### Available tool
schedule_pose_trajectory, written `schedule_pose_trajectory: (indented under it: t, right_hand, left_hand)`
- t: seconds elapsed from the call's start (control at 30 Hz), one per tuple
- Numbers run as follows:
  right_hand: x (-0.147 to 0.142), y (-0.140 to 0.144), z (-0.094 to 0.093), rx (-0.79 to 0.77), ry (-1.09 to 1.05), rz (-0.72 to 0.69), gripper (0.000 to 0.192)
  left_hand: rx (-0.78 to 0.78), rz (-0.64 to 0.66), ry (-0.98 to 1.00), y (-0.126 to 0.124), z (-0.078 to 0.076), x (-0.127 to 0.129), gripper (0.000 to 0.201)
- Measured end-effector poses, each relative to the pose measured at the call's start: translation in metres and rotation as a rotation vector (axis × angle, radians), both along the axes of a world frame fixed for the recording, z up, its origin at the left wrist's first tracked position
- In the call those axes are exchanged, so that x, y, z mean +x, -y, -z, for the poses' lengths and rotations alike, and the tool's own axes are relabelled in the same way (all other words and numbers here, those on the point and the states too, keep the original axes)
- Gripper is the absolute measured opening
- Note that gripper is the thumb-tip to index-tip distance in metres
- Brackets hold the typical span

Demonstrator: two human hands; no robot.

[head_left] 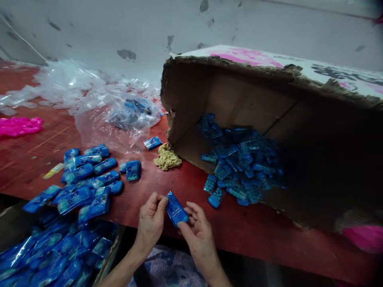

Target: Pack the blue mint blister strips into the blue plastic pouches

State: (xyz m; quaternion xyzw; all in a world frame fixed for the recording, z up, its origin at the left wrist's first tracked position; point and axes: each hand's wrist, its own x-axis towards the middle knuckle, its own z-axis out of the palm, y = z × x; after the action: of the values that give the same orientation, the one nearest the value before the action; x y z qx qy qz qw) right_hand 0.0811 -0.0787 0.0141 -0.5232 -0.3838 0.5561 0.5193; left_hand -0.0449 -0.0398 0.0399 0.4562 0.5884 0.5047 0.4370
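Blue packet (176, 210) pinched between both hands, left hand (151, 221) fingers curled, right hand (196, 231) half open beneath.

One cam only, worn on the head, looking forward and down across a red table (185, 187) toward the grey wall (119, 28) at the far side. Close range: both hands sit near the bottom edge, centre. A tipped cardboard box (269, 91) fills the right half; plastic bags (89, 95) lie far left. No 2nd view to overlap.
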Motion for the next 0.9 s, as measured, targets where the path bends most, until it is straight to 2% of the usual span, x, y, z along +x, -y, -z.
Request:
schedule_pose_trajectory:
  t: [0.13, 0.2, 0.27, 0.33, 0.4, 0.5, 0.67, 0.77, 0.9]
  right_hand:
    - [-0.001, 0.000, 0.003, 0.011, -0.002, 0.008, 0.042]
    - [0.000, 0.000, 0.005, 0.031, 0.039, 0.021, 0.041]
    - [0.001, 0.001, 0.005, 0.069, 0.123, 0.045, 0.038]
    - [0.002, 0.002, 0.005, 0.121, 0.226, 0.041, 0.037]
    - [0.004, 0.003, 0.004, 0.170, 0.300, 0.005, 0.037]
    - [0.006, 0.005, 0.006, 0.197, 0.323, -0.033, 0.039]
    - [0.009, 0.003, 0.009, 0.165, 0.235, -0.050, 0.047]
    - [0.012, 0.000, 0.005, 0.164, 0.180, -0.070, 0.051]
    - [0.018, -0.005, -0.004, 0.237, 0.246, -0.058, 0.065]
  left_hand:
    - [-0.020, -0.019, 0.061, -0.001, 0.000, -0.001, 0.020]
    - [-0.067, -0.057, 0.159, -0.003, 0.001, 0.000, 0.013]
    - [-0.179, -0.080, 0.337, -0.003, 0.001, 0.004, 0.023]
    - [-0.321, -0.025, 0.544, -0.003, -0.003, 0.008, 0.031]
    - [-0.444, 0.083, 0.689, -0.001, -0.007, 0.012, 0.026]
    - [-0.552, 0.174, 0.766, 0.001, -0.012, 0.013, 0.020]
    - [-0.585, 0.212, 0.835, 0.000, -0.006, 0.007, 0.014]
    - [-0.613, 0.287, 0.900, 0.000, -0.002, 0.004, 0.016]
    - [-0.614, 0.386, 0.985, -0.001, -0.001, 0.002, 0.021]
